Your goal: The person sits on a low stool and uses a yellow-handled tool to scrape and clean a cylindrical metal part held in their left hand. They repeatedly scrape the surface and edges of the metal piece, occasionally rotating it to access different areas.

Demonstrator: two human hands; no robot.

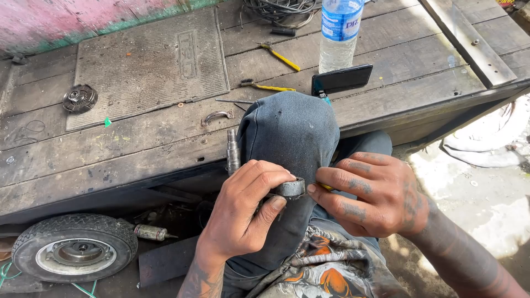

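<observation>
From the head camera, the person sits with one knee [290, 138] raised in grey-blue trousers, and both hands meet just in front of it. The left hand [245, 207] has its grip clenched around a small grey metal ring [291, 189], thumb below and fingers curled over the top, pressing the part against the trouser leg. The right hand [370, 193] comes in from the other side, its fingertips touching the ring's edge; its grip is pinched on something thin with a yellow tip [326, 186], most of which is hidden, so what it is cannot be told.

Just behind the left hand a threaded steel shaft [232, 152] stands upright beside the knee, at the edge of the wooden counter [138, 149]. On the counter lie a worn rubber mat [149, 66], a round toothed metal disc [80, 98], a curved metal clip [217, 116], a yellow-handled brush [268, 86], yellow-handled pliers [279, 55], a clear plastic water bottle [339, 33] and a dark phone [342, 79] leaning at its base. A tangle of black cable [279, 8] sits at the far edge.

Below the counter, on the ground, a small rubber wheel [74, 248] lies flat, with a short metal cylinder [150, 232] near it.
</observation>
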